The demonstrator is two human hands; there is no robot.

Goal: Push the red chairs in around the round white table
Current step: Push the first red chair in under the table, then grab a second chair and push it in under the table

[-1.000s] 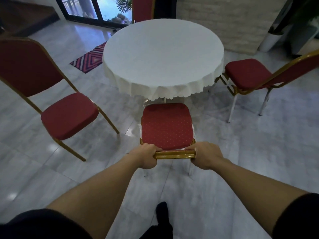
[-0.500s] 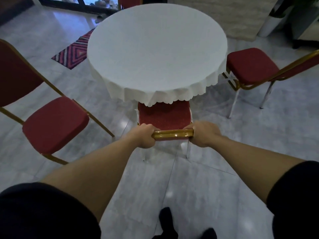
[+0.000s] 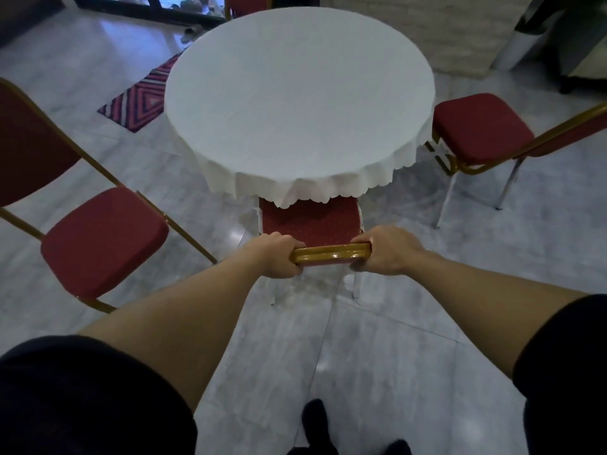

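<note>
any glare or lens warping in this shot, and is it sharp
Head view: dim, bluish light; bright glare streaks on the gold chair back between the left hand and right hand, and pale reflections on the glossy floor. Wide-angle bending bows the forearms and outer chairs; hands are reasonably sharp.

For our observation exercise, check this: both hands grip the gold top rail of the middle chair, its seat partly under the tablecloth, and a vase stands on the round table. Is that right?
Not quite. The head view shows no vase: the round table carries only its white cloth. The rest holds: the left hand and right hand grip the gold top rail of the middle chair, seat partly under the tablecloth.
</note>
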